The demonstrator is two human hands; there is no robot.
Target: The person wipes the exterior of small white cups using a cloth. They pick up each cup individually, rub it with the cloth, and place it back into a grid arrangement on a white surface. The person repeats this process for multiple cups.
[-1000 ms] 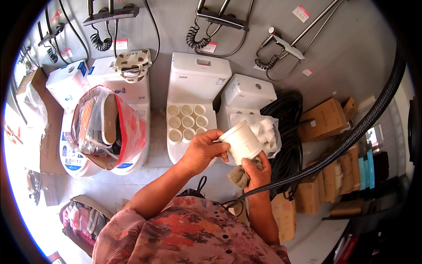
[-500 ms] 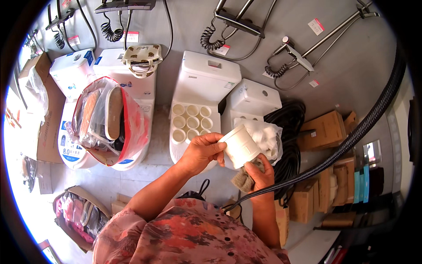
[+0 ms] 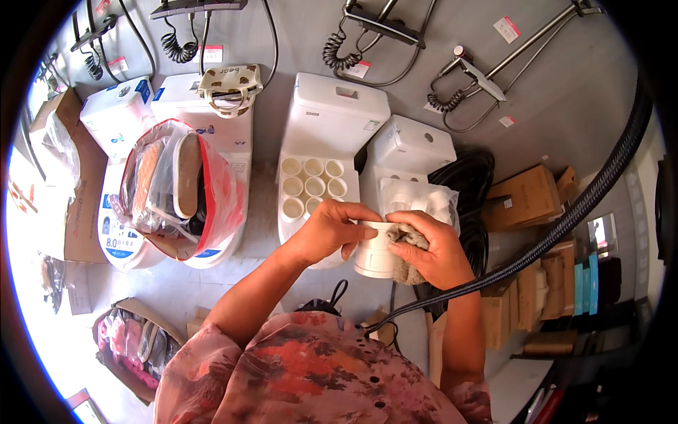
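A white plastic pipe fitting (image 3: 371, 256), short and cylindrical, is held in front of me. My left hand (image 3: 326, 232) is closed on its upper rim, thumb and fingers pinching the wall. On the other side, my right hand (image 3: 439, 249) presses a crumpled grey-brown cloth (image 3: 407, 271) against the fitting, with its fingers over the top edge. Beyond them, several similar white fittings (image 3: 314, 186) stand in rows on the lid of a white toilet (image 3: 329, 131). My left hand and the held fitting hide some of the front row.
To the left, a red-edged clear bag of slippers (image 3: 185, 185) rests across toilets. A box of wrapped goods (image 3: 134, 345) sits lower left. A plastic-bagged bundle (image 3: 418, 199) lies on the right toilet. A thick black braided cord (image 3: 558, 240) crosses the right side, near cardboard boxes (image 3: 524, 199).
The fitting has turned from tilted to nearly upright and moved slightly left and down. My right hand has risen from below it, bringing the cloth against its side.
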